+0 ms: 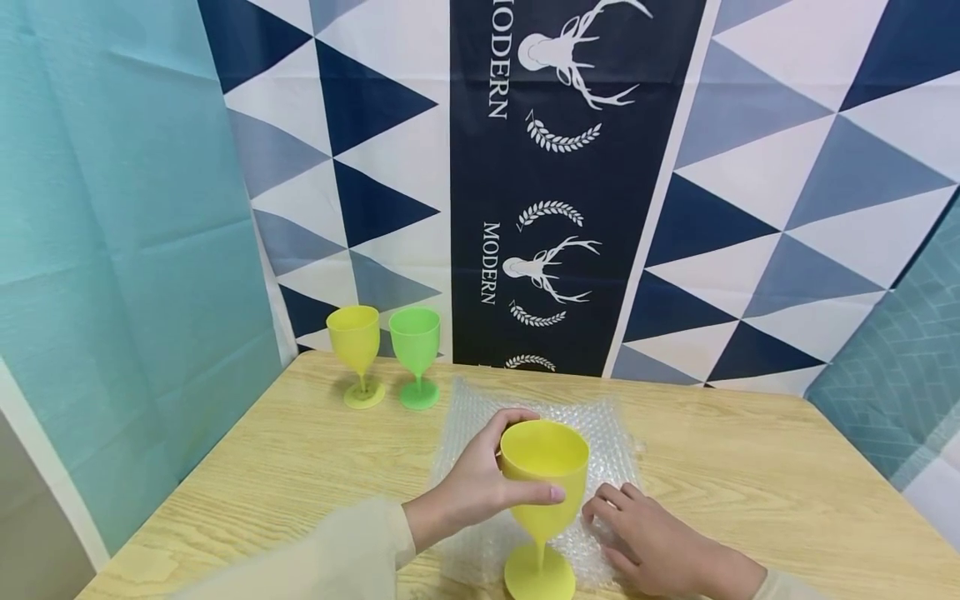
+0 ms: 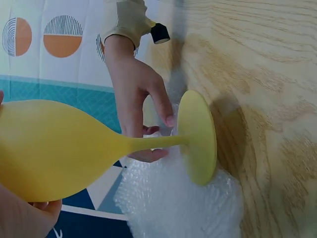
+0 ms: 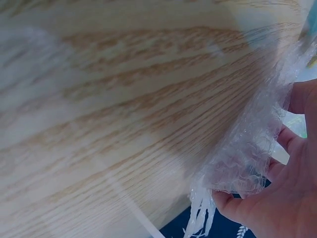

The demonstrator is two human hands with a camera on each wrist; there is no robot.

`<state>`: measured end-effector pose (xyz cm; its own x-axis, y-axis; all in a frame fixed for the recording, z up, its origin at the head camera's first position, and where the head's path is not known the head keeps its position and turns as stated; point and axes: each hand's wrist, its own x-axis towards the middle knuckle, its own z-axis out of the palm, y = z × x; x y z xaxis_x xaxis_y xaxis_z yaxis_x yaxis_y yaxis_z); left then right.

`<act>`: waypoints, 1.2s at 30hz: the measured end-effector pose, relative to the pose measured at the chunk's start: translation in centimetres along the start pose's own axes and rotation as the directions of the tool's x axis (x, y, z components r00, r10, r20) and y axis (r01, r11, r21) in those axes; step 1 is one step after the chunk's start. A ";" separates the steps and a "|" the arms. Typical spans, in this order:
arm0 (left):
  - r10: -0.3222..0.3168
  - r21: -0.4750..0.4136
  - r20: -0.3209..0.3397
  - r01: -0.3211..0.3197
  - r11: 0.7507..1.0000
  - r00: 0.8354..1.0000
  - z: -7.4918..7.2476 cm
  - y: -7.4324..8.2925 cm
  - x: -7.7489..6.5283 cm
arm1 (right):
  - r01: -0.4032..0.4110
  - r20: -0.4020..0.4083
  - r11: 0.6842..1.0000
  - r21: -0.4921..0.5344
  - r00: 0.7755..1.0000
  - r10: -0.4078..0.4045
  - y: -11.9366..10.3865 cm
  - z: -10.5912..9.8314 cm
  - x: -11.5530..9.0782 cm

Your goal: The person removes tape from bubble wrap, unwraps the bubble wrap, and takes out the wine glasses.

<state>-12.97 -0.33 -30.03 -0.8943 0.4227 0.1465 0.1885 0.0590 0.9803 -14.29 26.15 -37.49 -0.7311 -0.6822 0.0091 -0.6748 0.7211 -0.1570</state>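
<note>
My left hand (image 1: 480, 479) grips the bowl of a yellow goblet (image 1: 543, 500), its thumb across the near side and its fingers round the far side. The goblet is upright; in the left wrist view its stem and round foot (image 2: 197, 139) show beside the crumpled bubble wrap (image 2: 173, 198). My right hand (image 1: 652, 537) is just right of the goblet, its fingers curled at the right edge of the bubble wrap sheet (image 1: 600, 425). Seen from the right wrist, the wrap (image 3: 242, 158) is held at its edge, with some fingertips partly hidden by it.
At the back left of the wooden table (image 1: 315, 467) stand another yellow goblet (image 1: 356, 337) and a green goblet (image 1: 416, 337), side by side. A patterned cloth (image 1: 390, 167) hangs behind the table, and a teal cloth (image 1: 135, 250) hangs on the left.
</note>
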 end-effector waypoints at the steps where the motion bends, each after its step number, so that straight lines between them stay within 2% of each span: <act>1: 0.013 0.007 0.009 -0.013 1.000 1.000 -0.1 0.0 -0.1 | -0.002 0.004 1.000 0.002 1.000 0.002 0.0 0.0 0.0; 8: 0.099 0.113 0.044 -0.103 0.988 0.994 -0.9 0.6 -0.9 | -0.037 0.049 0.999 0.040 0.998 0.035 0.1 0.1 0.0; 13: 0.184 0.111 0.084 -0.193 0.975 0.979 -1.9 1.3 -1.4 | -0.032 0.046 0.999 0.034 0.998 0.031 0.3 0.2 0.0; 18: 0.250 0.115 0.087 -0.259 0.959 0.964 -3.0 2.1 -1.6 | -0.017 0.022 1.000 0.014 1.000 0.017 0.4 0.2 0.0; 31: 0.283 0.182 0.051 -0.287 0.940 0.958 -6.3 4.6 -1.8 | 0.000 0.005 1.000 0.016 1.000 0.000 0.6 0.4 -0.1; 36: 0.273 0.204 0.041 -0.276 0.939 0.961 -7.6 5.2 -1.7 | 0.014 0.003 1.000 0.021 1.000 -0.014 0.6 0.4 -0.1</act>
<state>-13.52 -7.66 -24.15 -0.7914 0.4593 0.4033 0.5066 0.1238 0.8532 -14.57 26.60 -37.98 -0.7213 -0.6926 0.0079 -0.6826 0.7089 -0.1773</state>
